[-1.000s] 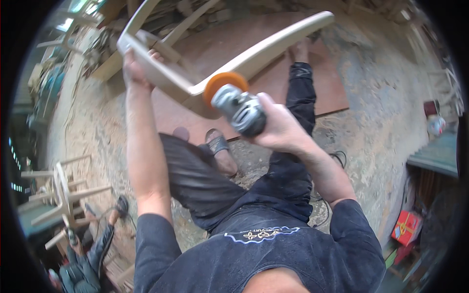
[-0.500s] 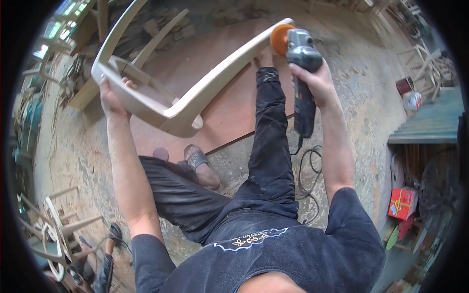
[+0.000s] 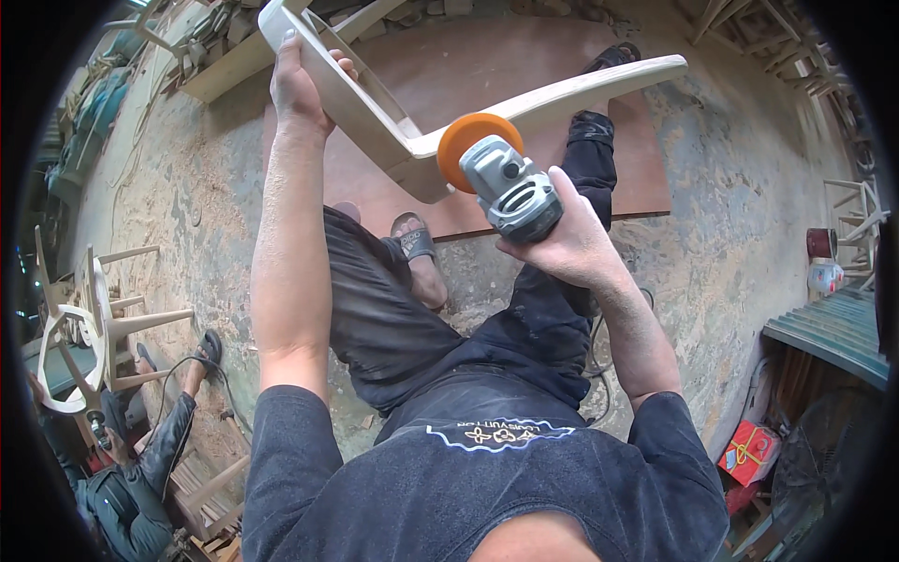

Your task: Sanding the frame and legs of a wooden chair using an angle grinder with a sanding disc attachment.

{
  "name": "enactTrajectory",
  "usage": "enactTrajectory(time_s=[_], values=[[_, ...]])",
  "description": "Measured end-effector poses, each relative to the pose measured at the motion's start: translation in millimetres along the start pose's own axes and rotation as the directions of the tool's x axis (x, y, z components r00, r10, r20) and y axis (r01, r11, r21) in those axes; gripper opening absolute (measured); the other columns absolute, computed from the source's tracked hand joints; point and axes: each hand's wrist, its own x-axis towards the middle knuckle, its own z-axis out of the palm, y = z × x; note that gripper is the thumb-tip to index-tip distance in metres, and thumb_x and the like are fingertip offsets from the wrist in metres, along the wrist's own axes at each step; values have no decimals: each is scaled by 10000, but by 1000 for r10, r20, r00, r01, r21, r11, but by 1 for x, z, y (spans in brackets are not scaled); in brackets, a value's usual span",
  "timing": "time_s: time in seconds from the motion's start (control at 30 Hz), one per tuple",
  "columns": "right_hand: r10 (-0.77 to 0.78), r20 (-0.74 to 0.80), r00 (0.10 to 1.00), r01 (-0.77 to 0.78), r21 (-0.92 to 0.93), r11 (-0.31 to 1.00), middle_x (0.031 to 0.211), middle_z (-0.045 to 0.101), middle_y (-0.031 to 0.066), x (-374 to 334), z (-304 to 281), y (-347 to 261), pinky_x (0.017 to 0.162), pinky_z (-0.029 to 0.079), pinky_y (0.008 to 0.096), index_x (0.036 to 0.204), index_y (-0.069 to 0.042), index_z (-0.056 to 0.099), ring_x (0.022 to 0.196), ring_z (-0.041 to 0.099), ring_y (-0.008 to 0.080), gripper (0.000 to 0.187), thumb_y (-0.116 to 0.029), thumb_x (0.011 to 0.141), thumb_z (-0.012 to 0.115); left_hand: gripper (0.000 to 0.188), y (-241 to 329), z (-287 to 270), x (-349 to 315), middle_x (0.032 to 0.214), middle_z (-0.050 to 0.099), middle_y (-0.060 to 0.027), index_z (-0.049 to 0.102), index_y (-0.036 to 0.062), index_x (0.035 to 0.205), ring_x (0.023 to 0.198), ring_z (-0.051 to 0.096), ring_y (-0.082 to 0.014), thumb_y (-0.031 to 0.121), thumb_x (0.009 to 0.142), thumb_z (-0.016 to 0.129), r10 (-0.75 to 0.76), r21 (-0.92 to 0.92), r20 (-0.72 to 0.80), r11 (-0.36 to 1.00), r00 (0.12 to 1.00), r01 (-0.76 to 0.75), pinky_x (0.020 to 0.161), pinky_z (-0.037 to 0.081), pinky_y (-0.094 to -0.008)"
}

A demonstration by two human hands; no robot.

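Note:
My left hand (image 3: 298, 92) is closed around one rail of a pale wooden chair frame (image 3: 599, 91), holding it up and tilted over the floor. Its long, curved leg stretches away to the right. In my right hand (image 3: 576, 234) is a grey angle grinder (image 3: 517, 195), gripped by its body. The grinder's round orange disc (image 3: 457, 140) is at the frame's corner, where the leg joins the rail. Whether the disc touches the wood, I cannot tell. My hand and wrist hide the grinder's handle.
A reddish-brown board (image 3: 496, 51) lies under the frame, by my feet. A black cord (image 3: 599, 379) trails beside my right leg. On the left, a person (image 3: 126, 496) sits near wooden chair frames (image 3: 103, 323). A ribbed green top (image 3: 833, 332) and a red box (image 3: 749, 452) are at right.
The grinder has moved from the leg's far tip back to the corner, nearer me. The chair frame has turned and shifted right, and my left hand has moved farther away with it.

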Motion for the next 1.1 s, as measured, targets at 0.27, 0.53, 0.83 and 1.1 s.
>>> enactTrajectory(time_s=[0.27,0.53,0.83,1.1], values=[[20,11,1000,-19,-43,999,1021,715,193,-1,-1,-5,830,593,397,1127,-10,467,1009,737,316,621,-247,751,900,535,-1,2,-4,896,602,-143,422,4,1269,728,645,-247,479,1028,482,-8,30,18,1000,1000,8,687,576,-419],[163,-345,924,-129,122,984,1092,658,94,-26,-54,21,925,550,341,1178,-34,515,1042,653,169,595,-195,764,911,553,-4,9,-24,914,578,-130,410,8,1308,748,618,-233,487,1039,473,30,56,31,998,999,-31,720,560,-408],[70,-40,997,-69,12,998,1076,697,128,-44,1,8,879,579,338,1130,-43,469,1086,699,201,611,-190,740,916,526,-15,15,-56,903,586,-144,436,16,1272,717,619,-248,475,1028,512,111,66,55,991,992,-114,678,552,-387],[124,-2,992,-124,-53,991,1019,720,166,-39,10,4,851,585,378,1094,-26,470,1025,735,274,605,-227,736,914,516,-18,14,-54,899,597,-150,450,17,1256,734,628,-250,479,1033,504,82,48,56,995,995,-85,688,555,-385]])
